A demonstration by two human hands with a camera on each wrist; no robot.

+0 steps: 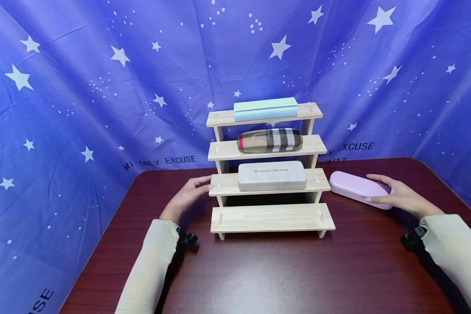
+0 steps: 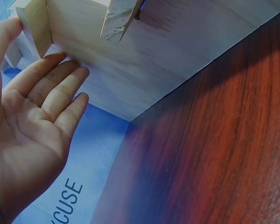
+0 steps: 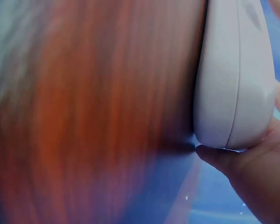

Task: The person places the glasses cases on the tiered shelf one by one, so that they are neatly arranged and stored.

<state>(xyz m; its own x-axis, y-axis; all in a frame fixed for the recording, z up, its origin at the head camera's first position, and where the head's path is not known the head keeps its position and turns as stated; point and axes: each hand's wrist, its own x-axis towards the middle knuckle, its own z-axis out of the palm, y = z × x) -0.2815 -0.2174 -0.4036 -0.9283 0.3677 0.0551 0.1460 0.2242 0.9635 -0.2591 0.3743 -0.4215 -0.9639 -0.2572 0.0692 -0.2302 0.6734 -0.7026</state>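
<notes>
My right hand grips the near right end of a lilac glasses case beside the stand, thumb on the near side and fingers on the far side. In the right wrist view the case shows its lengthwise seam, close against the table. At the left end of a four-step wooden display stand, my left hand touches the second step from the bottom. The left wrist view shows that hand with relaxed fingers by the side panel and the thumb at the board's edge.
The stand carries a light blue case on top, a plaid case below it, and a pale grey case on the second step. A blue star-printed curtain hangs behind the dark red wooden table.
</notes>
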